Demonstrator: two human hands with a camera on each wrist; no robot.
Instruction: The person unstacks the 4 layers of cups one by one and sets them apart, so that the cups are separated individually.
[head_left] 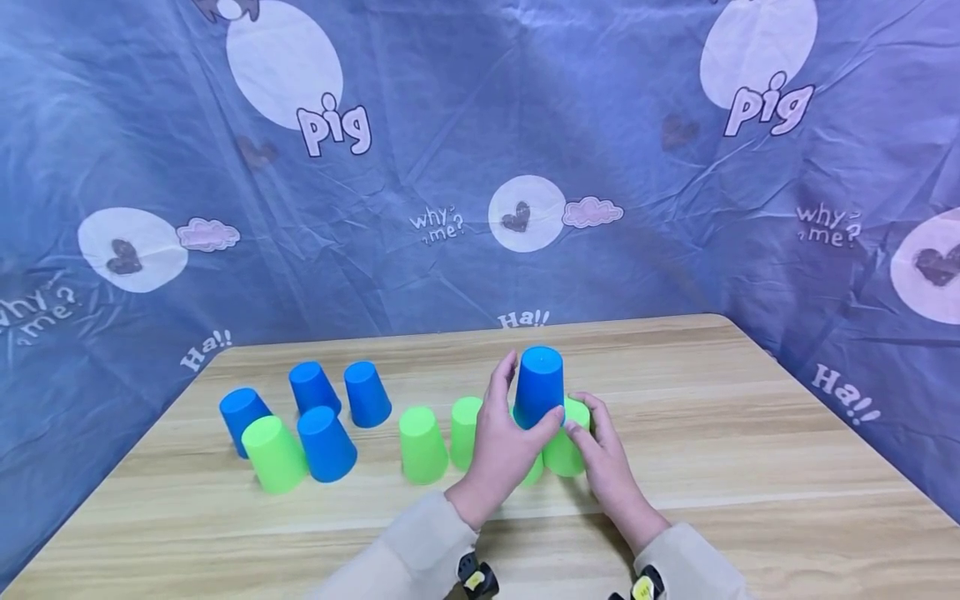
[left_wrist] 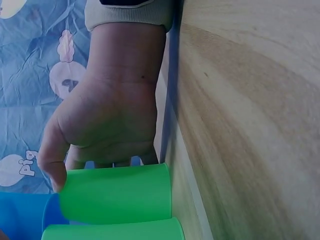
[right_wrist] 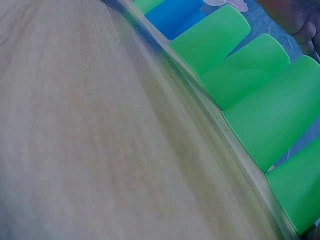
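In the head view a blue cup [head_left: 540, 387] sits upside down on top of the green cups at the right end of a row. My left hand [head_left: 502, 442] holds this blue cup from the left, thumb across its lower front. My right hand [head_left: 611, 467] grips the rightmost green cup [head_left: 564, 454], thumb in front and fingers behind. Another green cup [head_left: 533, 475] is mostly hidden behind my left hand. The left wrist view shows the left hand [left_wrist: 110, 110] behind a green cup [left_wrist: 120, 192], its thumb beside the blue cup's rim [left_wrist: 52, 210].
Two more upside-down green cups [head_left: 423, 450] continue the row leftward. On the left of the wooden table [head_left: 675, 550] stand several blue cups [head_left: 327, 446] and one green cup [head_left: 275, 457]. A blue printed cloth [head_left: 420, 125] hangs behind.
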